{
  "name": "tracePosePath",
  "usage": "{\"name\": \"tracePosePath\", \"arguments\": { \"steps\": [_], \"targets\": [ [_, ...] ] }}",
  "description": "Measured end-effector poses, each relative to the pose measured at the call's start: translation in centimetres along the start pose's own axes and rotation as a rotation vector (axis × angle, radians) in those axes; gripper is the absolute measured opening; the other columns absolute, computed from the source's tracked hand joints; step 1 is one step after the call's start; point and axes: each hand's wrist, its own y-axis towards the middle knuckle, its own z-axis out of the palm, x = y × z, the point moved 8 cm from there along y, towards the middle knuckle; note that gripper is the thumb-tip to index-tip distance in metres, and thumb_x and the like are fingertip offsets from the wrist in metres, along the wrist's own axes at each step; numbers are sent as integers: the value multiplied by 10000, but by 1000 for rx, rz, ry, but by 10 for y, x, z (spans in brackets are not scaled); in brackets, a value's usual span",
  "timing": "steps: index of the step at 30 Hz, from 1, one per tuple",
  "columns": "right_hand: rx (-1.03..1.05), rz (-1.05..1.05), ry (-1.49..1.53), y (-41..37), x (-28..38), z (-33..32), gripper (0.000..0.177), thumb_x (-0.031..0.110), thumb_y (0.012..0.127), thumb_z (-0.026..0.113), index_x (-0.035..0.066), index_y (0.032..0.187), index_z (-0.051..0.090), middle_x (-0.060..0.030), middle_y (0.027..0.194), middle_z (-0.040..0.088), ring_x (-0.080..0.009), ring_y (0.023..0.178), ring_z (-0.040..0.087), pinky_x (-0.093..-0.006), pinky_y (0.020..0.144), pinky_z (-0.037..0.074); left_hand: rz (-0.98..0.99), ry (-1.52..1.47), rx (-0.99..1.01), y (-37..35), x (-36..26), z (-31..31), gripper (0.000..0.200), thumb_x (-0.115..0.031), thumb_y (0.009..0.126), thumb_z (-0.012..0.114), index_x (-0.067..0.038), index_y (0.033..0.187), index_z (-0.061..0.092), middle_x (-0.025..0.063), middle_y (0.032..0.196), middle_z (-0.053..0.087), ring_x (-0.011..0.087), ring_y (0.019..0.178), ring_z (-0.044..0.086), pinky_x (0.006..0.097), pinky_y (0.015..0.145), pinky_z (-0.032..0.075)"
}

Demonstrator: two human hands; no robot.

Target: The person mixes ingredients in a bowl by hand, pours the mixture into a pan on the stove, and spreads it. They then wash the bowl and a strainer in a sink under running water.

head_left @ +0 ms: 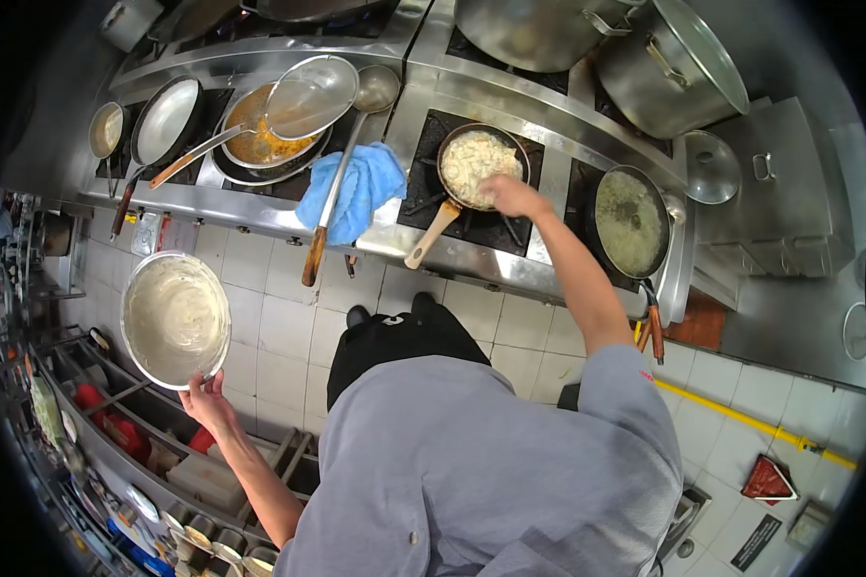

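Out to the left, my left hand (210, 402) grips the near rim of a wide metal bowl (149, 346). The bowl is tilted so its inside shows, coated with a creamy white residue. My right hand (514, 196) reaches over a small frying pan (433, 234) with a light wooden handle, on a stove burner. Its fingers are curled down at the edge of the pale, lumpy food (473, 159) that fills the pan. The fingertips are partly hidden, and I cannot make out what they pinch.
A blue cloth (364, 188) lies on the stove's front edge under a long-handled ladle (333, 197). Left of it, a strainer (310, 99) rests over a pan of orange sauce (260, 144). Another pan (630, 221) holds greenish liquid at right. Large pots (654, 82) stand behind.
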Motion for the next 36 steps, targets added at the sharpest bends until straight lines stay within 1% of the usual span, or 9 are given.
{"name": "tracePosePath", "arguments": {
  "steps": [4, 9, 12, 16, 20, 22, 25, 28, 36],
  "targets": [
    [-158, 15, 53, -6, 24, -24, 408, -93, 739, 519, 42, 1065, 725, -224, 1054, 679, -404, 1091, 632, -416, 968, 501, -2, -25, -25, -1, -5, 10, 316, 30, 915, 561, -12, 1227, 552, 100, 1052, 619, 221, 786, 651, 364, 687, 659],
    [-183, -49, -35, 31, 21, 0, 423, -73, 743, 527, -1, 1138, 660, -230, 1222, 606, -391, 1205, 558, -431, 1042, 454, 34, -26, 17, 16, -4, 9, 326, 15, 923, 558, -17, 1248, 553, 89, 1069, 609, 193, 801, 609, 342, 674, 646],
    [-263, 123, -37, 34, 38, -24, 454, -57, 753, 533, -3, 1186, 657, -232, 1229, 607, -386, 1235, 548, -425, 1057, 449, 44, -11, 25, 22, -14, 12, 323, 12, 925, 557, -23, 1247, 561, 86, 1080, 607, 179, 819, 591, 329, 670, 638],
    [-392, -58, -55, 52, 18, -11, 508, -75, 737, 530, 17, 1224, 643, -241, 1208, 615, -420, 1208, 560, -452, 1047, 445, 31, -1, 43, 36, -33, 16, 318, 12, 928, 556, -23, 1243, 571, 83, 1076, 605, 167, 820, 584, 321, 672, 635],
    [-566, 55, -1, 27, -14, -63, 463, -54, 751, 554, 74, 1171, 698, -232, 1150, 640, -431, 1119, 604, -463, 977, 484, 37, -5, 63, 70, -56, 2, 340, 3, 939, 560, -8, 1278, 541, 133, 1127, 627, 199, 845, 640, 319, 652, 642],
    [-563, 364, -109, 5, -33, -65, 408, -34, 759, 569, 70, 1126, 715, -242, 1113, 661, -427, 1087, 624, -469, 956, 494, 44, 12, 65, 86, -66, -5, 365, -19, 952, 568, 1, 1314, 523, 156, 1151, 639, 209, 873, 671, 319, 667, 650],
    [-271, 547, -28, -12, -38, -39, 358, -17, 771, 572, 52, 1091, 716, -265, 1091, 676, -421, 1079, 637, -467, 955, 499, 29, 21, 73, 109, -81, -5, 401, -37, 959, 573, -8, 1354, 511, 149, 1164, 643, 206, 876, 676, 309, 682, 647],
    [-433, 519, -65, -17, -21, -40, 333, -5, 785, 562, 41, 1076, 718, -268, 1090, 685, -414, 1078, 649, -452, 955, 510, 28, 16, 111, 134, -98, 2, 419, -45, 963, 573, -15, 1375, 504, 143, 1176, 642, 205, 882, 678, 303, 688, 645],
    [-288, 473, 30, 1, -4, -1, 301, 10, 803, 583, 6, 1070, 720, -273, 1135, 679, -386, 1112, 651, -423, 966, 501, 46, 37, 297, 179, -127, 89, 397, -49, 964, 583, -27, 1355, 518, 133, 1170, 644, 188, 870, 665, 277, 672, 636]
  ]
}}
